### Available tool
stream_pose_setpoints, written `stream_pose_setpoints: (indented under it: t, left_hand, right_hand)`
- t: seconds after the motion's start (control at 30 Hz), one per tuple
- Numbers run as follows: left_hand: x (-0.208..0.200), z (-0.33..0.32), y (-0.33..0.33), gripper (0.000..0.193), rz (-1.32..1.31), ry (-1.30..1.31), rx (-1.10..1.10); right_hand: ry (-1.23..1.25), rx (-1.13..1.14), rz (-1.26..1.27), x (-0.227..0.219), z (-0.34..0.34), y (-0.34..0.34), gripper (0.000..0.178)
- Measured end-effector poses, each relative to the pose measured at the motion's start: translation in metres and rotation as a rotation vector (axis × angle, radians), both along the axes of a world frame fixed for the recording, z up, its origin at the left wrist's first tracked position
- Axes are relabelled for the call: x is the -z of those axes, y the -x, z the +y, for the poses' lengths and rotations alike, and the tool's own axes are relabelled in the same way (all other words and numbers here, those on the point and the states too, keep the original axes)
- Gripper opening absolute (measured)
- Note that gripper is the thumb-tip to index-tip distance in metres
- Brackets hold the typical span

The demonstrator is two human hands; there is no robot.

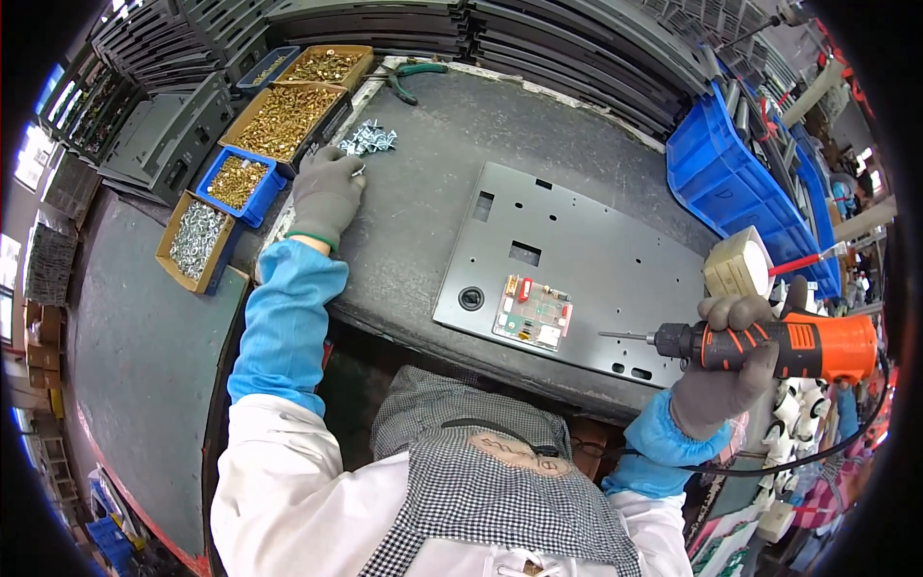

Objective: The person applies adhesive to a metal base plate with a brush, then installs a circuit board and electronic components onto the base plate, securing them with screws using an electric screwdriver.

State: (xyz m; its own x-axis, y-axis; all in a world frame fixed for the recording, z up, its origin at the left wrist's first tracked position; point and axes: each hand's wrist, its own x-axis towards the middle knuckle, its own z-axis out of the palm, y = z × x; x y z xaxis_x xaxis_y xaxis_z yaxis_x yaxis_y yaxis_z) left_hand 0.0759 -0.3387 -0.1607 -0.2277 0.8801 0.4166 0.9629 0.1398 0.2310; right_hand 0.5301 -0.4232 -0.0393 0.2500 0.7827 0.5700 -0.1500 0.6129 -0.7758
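My right hand [731, 370], in a grey glove, is wrapped round an orange and black corded electric screwdriver [769, 348]. Its long thin bit points left, over the right part of a flat grey metal panel [586, 245] with cut-outs. A small circuit board [534, 313] with red and white parts lies on the panel's near edge, beside a round black fitting [471, 298]. My left hand [328, 195], gloved too, is at the table's left edge just below a small pile of silvery screws [369, 138]. Its fingertips are pinched together; what they hold is too small to make out.
Trays of brass-coloured fasteners [286, 122], a blue bin [236, 183] and a box of silvery parts [195, 238] line the left. Green-handled pliers [404, 82] lie at the back. Right stand a large blue crate [740, 183] and a whitish roll [738, 263]. Metal panels [577, 58] are stacked behind.
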Motion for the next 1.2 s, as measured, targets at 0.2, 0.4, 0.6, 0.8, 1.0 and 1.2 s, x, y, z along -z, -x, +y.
stream_pose_setpoints:
  t: [0.2,0.4,0.6,0.8,1.0,1.2]
  left_hand:
    - [0.005,0.014,-0.007,0.019,0.006,0.088,-0.043]
    - [-0.03,-0.008,-0.039,0.018,-0.512,-0.352,0.34]
    - [-0.027,-0.007,-0.015,0.018,-0.318,-0.224,0.136]
    - [-0.028,-0.012,-0.041,0.025,-0.288,0.058,0.493]
    - [-0.009,0.012,-0.09,0.048,-0.157,0.208,0.566]
    - [-0.002,0.022,-0.09,0.055,-0.115,0.335,0.585]
  right_hand:
    - [0.028,-0.121,-0.157,0.005,-0.014,-0.015,0.05]
    - [-0.046,-0.012,0.078,0.001,-0.002,0.011,0.056]
    - [-0.103,-0.05,0.085,-0.003,-0.004,0.012,0.089]
    - [-0.081,0.062,0.088,-0.003,-0.005,0.015,0.093]
    - [-0.04,0.052,-0.018,-0.002,-0.009,0.016,0.084]
    - [-0.019,0.078,0.022,0.003,0.003,0.01,0.085]
